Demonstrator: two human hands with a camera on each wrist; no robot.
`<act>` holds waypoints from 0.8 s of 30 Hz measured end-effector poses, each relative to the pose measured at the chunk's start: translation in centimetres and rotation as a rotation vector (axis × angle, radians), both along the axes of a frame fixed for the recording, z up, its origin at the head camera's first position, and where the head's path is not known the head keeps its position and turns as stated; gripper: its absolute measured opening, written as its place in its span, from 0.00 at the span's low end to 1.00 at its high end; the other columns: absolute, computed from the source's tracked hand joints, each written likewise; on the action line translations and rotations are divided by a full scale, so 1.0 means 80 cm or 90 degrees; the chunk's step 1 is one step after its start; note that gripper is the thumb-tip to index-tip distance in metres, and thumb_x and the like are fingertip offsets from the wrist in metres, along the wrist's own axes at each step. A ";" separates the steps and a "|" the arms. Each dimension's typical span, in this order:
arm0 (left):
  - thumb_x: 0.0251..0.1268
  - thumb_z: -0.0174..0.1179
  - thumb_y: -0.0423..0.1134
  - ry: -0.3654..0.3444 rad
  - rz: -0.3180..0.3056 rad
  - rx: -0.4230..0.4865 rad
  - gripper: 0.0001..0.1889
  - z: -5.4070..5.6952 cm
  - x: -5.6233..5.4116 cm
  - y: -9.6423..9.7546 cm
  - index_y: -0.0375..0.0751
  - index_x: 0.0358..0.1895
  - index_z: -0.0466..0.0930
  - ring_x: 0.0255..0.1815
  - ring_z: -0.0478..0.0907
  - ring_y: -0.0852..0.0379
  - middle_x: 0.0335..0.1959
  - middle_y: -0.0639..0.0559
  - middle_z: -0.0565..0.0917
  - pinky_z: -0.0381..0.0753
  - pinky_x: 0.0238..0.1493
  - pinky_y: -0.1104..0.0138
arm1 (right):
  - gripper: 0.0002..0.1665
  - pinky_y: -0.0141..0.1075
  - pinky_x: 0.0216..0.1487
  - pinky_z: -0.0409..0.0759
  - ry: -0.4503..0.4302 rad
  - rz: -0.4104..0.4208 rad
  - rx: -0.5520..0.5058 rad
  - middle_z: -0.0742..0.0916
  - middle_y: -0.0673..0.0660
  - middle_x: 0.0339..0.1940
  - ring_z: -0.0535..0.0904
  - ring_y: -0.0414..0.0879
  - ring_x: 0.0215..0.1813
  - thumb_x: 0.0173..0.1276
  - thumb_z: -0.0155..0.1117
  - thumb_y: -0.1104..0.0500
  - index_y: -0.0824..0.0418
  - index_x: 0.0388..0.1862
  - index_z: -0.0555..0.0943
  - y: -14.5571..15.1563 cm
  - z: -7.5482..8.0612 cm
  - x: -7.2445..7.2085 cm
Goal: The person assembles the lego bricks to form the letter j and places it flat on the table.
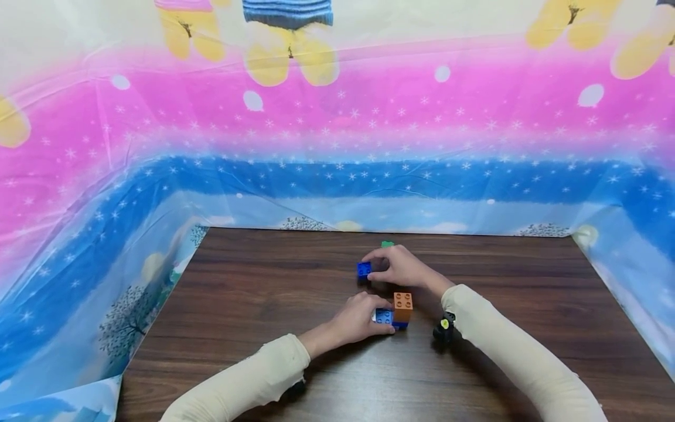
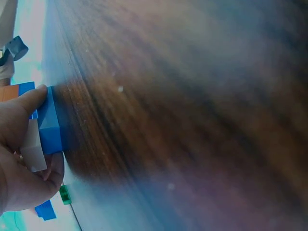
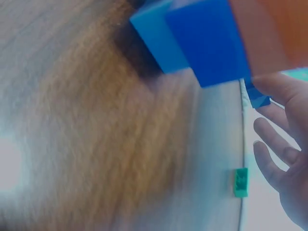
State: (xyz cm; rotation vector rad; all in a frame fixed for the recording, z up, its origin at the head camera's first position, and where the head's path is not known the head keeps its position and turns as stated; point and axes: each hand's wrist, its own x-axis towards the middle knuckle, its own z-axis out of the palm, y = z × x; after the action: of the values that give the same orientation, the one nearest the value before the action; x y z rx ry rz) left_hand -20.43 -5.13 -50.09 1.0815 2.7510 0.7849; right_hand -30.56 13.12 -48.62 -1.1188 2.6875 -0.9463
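Near the middle of the table my left hand (image 1: 355,319) grips a built block of toy bricks by its light blue brick (image 1: 384,317), thumb and fingers on opposite sides. A white brick (image 2: 33,149) sits on the light blue one, partly covered by the hand. At the right end of this build an orange brick (image 1: 403,301) stands on a dark blue brick (image 3: 209,43). Farther back my right hand (image 1: 403,266) pinches a separate small blue brick (image 1: 364,269) between thumb and index finger, with the other fingers spread in the right wrist view.
A green brick (image 1: 387,244) lies behind the right hand, near the table's far edge. The dark wooden table (image 1: 263,264) is bordered by a printed pink and blue cloth (image 1: 316,176). A black wrist camera (image 1: 445,328) hangs at the right sleeve.
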 end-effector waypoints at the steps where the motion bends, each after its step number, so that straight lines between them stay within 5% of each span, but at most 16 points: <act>1: 0.63 0.72 0.52 0.001 -0.002 0.000 0.22 0.000 0.000 0.000 0.46 0.57 0.87 0.42 0.81 0.64 0.49 0.57 0.89 0.77 0.41 0.73 | 0.22 0.37 0.44 0.84 -0.004 -0.005 -0.004 0.89 0.52 0.51 0.85 0.40 0.44 0.69 0.73 0.53 0.52 0.61 0.85 0.003 0.002 0.000; 18: 0.64 0.72 0.52 -0.015 0.003 -0.003 0.24 -0.001 -0.001 0.002 0.49 0.61 0.85 0.41 0.79 0.65 0.52 0.57 0.88 0.75 0.41 0.71 | 0.23 0.52 0.50 0.84 -0.005 -0.068 -0.052 0.88 0.55 0.52 0.86 0.58 0.49 0.67 0.74 0.54 0.55 0.61 0.85 0.044 0.048 0.016; 24: 0.64 0.72 0.52 -0.022 0.003 0.002 0.24 0.000 0.000 0.003 0.47 0.60 0.85 0.38 0.78 0.66 0.50 0.56 0.89 0.74 0.37 0.72 | 0.23 0.49 0.49 0.85 0.027 -0.074 -0.045 0.89 0.55 0.51 0.87 0.55 0.49 0.67 0.75 0.52 0.54 0.60 0.85 0.055 0.063 0.030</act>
State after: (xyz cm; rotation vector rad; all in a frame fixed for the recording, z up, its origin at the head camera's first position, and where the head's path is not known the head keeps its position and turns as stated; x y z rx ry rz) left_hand -20.42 -4.90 -50.09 1.0516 2.7265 0.8003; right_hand -28.15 17.49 -43.59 -1.0155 2.8000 -1.0554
